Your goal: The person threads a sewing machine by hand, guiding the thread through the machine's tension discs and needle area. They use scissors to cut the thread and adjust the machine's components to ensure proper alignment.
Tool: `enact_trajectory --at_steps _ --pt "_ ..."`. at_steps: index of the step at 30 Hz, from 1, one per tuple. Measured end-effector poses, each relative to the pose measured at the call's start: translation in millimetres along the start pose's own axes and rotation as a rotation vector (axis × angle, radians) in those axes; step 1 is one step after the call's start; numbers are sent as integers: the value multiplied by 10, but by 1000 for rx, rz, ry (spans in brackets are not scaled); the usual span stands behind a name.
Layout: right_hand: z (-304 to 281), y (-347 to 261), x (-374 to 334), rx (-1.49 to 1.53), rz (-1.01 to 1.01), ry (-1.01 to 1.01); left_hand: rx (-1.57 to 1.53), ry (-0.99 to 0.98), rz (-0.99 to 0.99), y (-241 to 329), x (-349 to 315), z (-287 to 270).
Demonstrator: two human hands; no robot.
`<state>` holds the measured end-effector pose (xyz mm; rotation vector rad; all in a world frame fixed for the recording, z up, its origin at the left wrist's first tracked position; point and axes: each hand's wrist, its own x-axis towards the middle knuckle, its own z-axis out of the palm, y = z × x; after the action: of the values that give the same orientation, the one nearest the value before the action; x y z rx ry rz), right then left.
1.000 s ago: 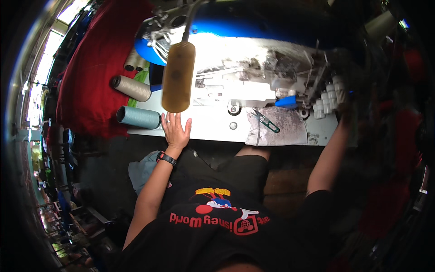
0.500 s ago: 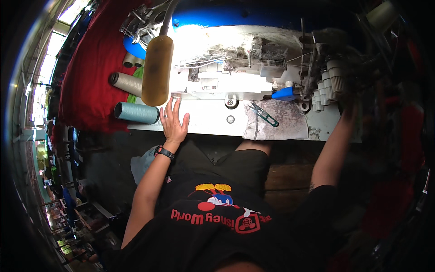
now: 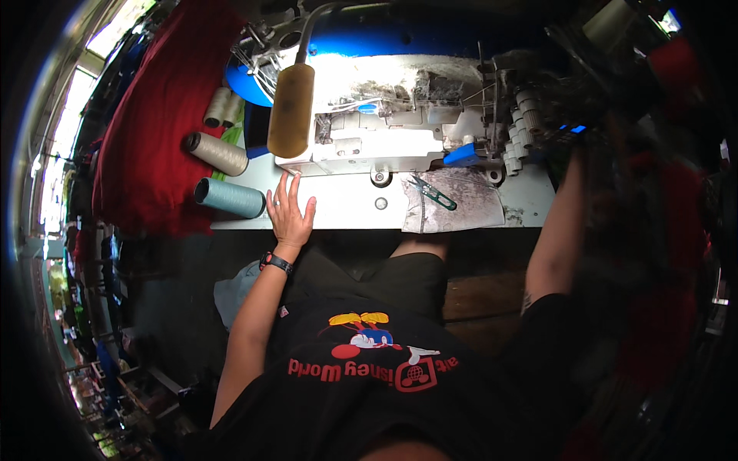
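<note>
My left hand [image 3: 290, 218] lies flat with fingers spread on the white table, its fingertips at the front edge of the sewing machine [image 3: 361, 156]. Right beside it, a light blue thread cone [image 3: 234, 198] rests on its side. My right arm reaches past the table's right end into shadow. There my right hand [image 3: 576, 157] is mostly lost in the dark, near small blue lights [image 3: 573, 129], and its fingers are hidden. Green-handled thread snips [image 3: 437, 194] lie on a stained pale cloth [image 3: 465, 211] in front of the machine.
A yellowish lamp [image 3: 292, 111] hangs over the machine's left end. Cream thread cones [image 3: 219, 154] and red fabric [image 3: 146, 146] lie at the left. White knobs [image 3: 519, 142] and a blue piece [image 3: 462, 155] sit at the machine's right.
The whole view has shifted a little, so the machine appears farther left. My right hand has moved slightly farther away, and blue lights now show near it. My left hand stays flat on the table.
</note>
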<state>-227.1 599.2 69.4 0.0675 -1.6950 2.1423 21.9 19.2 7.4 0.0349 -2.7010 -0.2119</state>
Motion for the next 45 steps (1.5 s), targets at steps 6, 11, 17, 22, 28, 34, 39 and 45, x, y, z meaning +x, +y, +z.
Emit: enact_trajectory --at_steps 6,11,17,22,28,34,39,45 --pt "67 -320 -1514 -260 -390 389 1 -10 21 25 69 11" --pt "1035 96 -2469 -929 -419 -2 -49 20 -9 -56 -53 -76" --pt "1441 433 -2428 -1398 -429 -302 -125 43 -35 -103 -74 -40" --pt "1451 232 -2325 -1521 -519 -390 -404 77 -42 -150 -175 -70" --pt "1553 -321 -2580 -1498 -201 -279 -920 -83 462 373 -31 -1035" --pt "1919 -537 -3011 -1257 -240 -328 -1478 -573 1074 2000 285 -2315" --pt "1941 -519 -3431 -1138 -85 -339 -1748 -727 1409 2701 -29 -2649" --pt "2221 -618 -3658 -1026 51 -417 -1786 -696 1455 2733 -125 -2798"
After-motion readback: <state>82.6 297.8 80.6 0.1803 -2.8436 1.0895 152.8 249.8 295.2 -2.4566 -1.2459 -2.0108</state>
